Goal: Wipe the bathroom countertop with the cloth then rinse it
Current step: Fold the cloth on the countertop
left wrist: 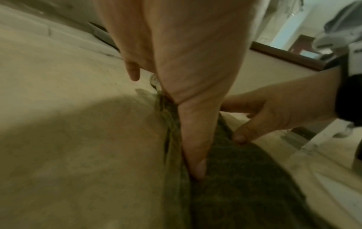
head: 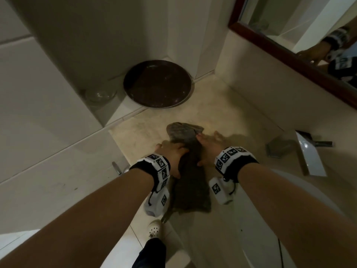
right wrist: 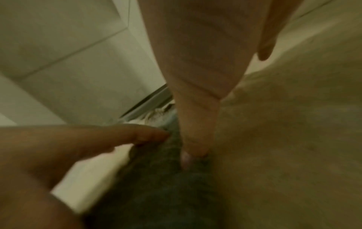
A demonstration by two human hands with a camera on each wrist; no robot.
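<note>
Pressing the cloth [head: 191, 182] at the countertop [head: 222, 105] edge, left hand [head: 172, 152] and right hand [head: 209, 147] lie spread.

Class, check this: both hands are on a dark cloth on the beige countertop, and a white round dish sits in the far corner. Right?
No: the head view shows the round dish is dark brown, not white. The left hand and right hand are indeed on the cloth on the countertop.

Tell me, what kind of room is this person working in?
Most likely a bathroom: a pale stone countertop meets tiled walls, a wood-framed mirror hangs above it, and a chrome tap stands beside a white basin.
</note>
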